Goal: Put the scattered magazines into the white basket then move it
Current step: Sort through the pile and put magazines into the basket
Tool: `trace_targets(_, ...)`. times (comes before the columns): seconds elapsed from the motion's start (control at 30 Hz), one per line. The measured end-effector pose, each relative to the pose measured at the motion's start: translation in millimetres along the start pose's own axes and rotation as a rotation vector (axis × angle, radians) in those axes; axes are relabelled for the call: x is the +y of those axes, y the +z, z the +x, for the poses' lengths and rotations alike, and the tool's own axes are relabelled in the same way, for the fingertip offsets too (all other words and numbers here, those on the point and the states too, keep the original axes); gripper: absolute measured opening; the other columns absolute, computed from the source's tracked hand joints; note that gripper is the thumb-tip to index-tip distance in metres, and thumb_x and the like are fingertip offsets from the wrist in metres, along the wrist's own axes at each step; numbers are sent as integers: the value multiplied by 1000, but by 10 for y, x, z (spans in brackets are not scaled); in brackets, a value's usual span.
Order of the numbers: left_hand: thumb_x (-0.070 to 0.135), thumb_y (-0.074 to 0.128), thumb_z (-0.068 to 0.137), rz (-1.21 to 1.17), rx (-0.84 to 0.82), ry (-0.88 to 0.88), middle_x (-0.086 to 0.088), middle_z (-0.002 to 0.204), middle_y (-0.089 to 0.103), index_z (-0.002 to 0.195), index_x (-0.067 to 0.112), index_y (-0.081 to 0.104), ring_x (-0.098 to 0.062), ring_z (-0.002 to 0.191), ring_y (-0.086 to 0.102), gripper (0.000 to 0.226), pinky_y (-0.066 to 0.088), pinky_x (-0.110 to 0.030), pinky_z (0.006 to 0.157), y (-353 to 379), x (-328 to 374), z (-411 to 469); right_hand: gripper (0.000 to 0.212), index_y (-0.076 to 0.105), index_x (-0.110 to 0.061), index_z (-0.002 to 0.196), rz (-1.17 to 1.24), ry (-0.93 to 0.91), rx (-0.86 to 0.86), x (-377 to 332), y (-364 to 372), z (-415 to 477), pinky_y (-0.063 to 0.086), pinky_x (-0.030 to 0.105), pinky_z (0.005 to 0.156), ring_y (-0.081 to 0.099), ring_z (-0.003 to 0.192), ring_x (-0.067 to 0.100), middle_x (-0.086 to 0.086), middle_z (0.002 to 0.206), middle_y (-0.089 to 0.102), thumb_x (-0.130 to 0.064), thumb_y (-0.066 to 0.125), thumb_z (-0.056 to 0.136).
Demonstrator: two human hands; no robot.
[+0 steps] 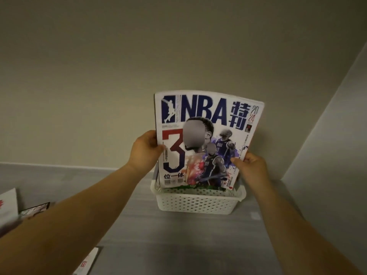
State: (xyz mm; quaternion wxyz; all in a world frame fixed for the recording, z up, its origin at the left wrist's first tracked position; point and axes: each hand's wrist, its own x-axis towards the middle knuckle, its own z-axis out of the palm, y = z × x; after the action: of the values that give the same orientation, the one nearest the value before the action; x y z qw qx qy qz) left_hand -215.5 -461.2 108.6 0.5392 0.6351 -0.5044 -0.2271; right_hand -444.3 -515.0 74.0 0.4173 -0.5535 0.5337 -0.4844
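Note:
A white NBA magazine point(206, 139) with a big red and blue "3" stands upright, its lower edge inside the white perforated basket point(198, 203) on the grey surface. My left hand point(146, 149) grips the magazine's left edge and my right hand point(251, 165) grips its right edge. More magazine edges show behind it in the basket at the left. Loose magazines lie at the left edge point(8, 207), beside it point(34, 210), and at the bottom point(87, 262).
The grey surface point(178, 235) meets a beige wall point(158, 56) just behind the basket. A side wall point(337, 135) closes in at the right, close to the basket's right end.

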Motion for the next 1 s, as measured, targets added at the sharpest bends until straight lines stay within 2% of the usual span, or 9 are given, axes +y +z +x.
trace_targets(0.03,-3,55,81,-23,9,-11,-1,93,60,105,4,58,-18,86,58,26,46,-25,71,21,-24,31,21,62,6,103,-14,11,-12,75,19,12,51,17,54,61,66,14,18,100,65,4,54,83)
trace_targets(0.13,-8,51,81,-66,21,-53,-2,96,58,111,2,56,-20,89,57,32,46,-29,75,65,-70,119,19,62,8,99,-31,35,-44,261,78,26,45,5,42,57,43,-7,11,91,62,5,53,83)
trace_targets(0.2,-9,50,81,-73,3,-45,-2,97,58,112,2,56,-19,89,57,33,46,-24,72,113,-92,190,18,62,7,98,-28,64,-31,339,94,59,43,4,39,58,42,-6,11,91,62,5,54,83)
trace_targets(0.33,-5,52,82,-11,-39,-4,-3,99,60,112,3,56,-17,87,57,31,44,-15,64,187,-113,296,22,61,6,104,-39,69,4,412,114,121,44,3,43,56,64,8,21,105,65,5,52,83)
trace_targets(0.47,-1,55,81,58,45,30,-7,99,62,109,3,55,-18,84,56,28,44,-19,65,188,-93,421,25,59,-2,107,-70,27,11,427,178,171,45,18,59,57,82,17,18,113,64,4,49,85)
trace_targets(0.63,7,56,83,155,117,94,2,96,57,112,7,53,-14,82,54,29,37,-9,56,215,-140,471,40,48,-11,122,-40,-49,121,449,229,209,39,7,62,54,85,5,12,121,57,5,49,84)
trace_targets(0.8,7,57,83,145,255,117,-10,125,50,128,10,39,-14,100,49,49,42,-25,82,244,-199,440,56,33,-23,134,-28,-56,-27,466,287,215,41,26,90,48,119,17,5,136,48,3,46,86)
trace_targets(0.9,5,43,90,41,91,88,-8,144,32,141,16,12,-20,127,38,61,37,-29,95,270,-211,423,65,23,-24,139,11,-22,-57,447,315,247,39,38,101,43,126,24,5,143,40,6,45,85)
trace_targets(1.0,-1,37,91,-187,-129,85,-4,131,41,141,18,7,-21,119,45,61,48,-18,84,346,-197,379,70,23,-26,138,124,20,-42,390,396,276,43,33,91,48,114,16,-3,133,44,10,45,82)
